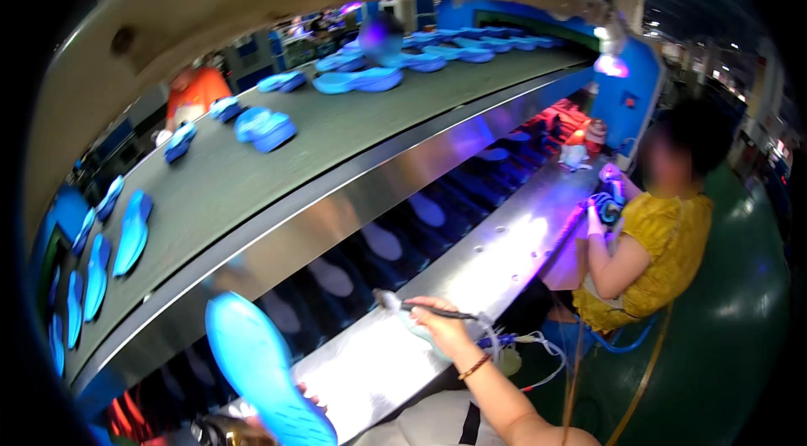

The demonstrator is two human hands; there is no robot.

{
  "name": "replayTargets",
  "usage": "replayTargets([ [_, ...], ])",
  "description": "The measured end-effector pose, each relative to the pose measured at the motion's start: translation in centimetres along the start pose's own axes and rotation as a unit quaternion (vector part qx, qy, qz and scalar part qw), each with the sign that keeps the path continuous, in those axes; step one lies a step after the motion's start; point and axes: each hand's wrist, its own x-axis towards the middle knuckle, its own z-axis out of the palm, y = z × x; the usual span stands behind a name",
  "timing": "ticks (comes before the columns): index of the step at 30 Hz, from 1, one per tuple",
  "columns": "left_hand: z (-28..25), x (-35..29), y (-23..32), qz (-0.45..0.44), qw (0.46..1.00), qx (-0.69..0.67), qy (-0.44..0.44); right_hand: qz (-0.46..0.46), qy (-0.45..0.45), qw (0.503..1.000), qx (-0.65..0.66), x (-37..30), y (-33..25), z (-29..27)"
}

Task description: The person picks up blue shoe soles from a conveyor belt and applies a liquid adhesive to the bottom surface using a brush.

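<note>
A bright blue shoe sole stands tilted at the lower left, with my left hand closed on it. Most of that hand is hidden behind the sole; only some fingertips show at its right edge. My right hand grips a brush with a dark handle, its pale bristles pointing left over the shiny metal bench. The brush is apart from the sole. Clear tubing runs near my right wrist.
Above the bench, a dark conveyor belt carries several blue soles. Pale soles lie on a lower level beneath it. A co-worker in yellow sits at right, hands on an item. Another person in orange stands beyond the belt.
</note>
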Motion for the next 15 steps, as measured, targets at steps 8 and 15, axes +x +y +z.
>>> replayTargets([
  [8,-1.3,4.6,-6.5,-0.101,0.994,0.001,-0.029,0.032,-0.204,0.978,0.021,-1.5,-1.8,5.2],
  [15,3.4,4.6,-8.8,-0.08,0.996,-0.039,-0.014,0.139,-0.212,0.967,0.002,-1.6,-0.1,7.5],
])
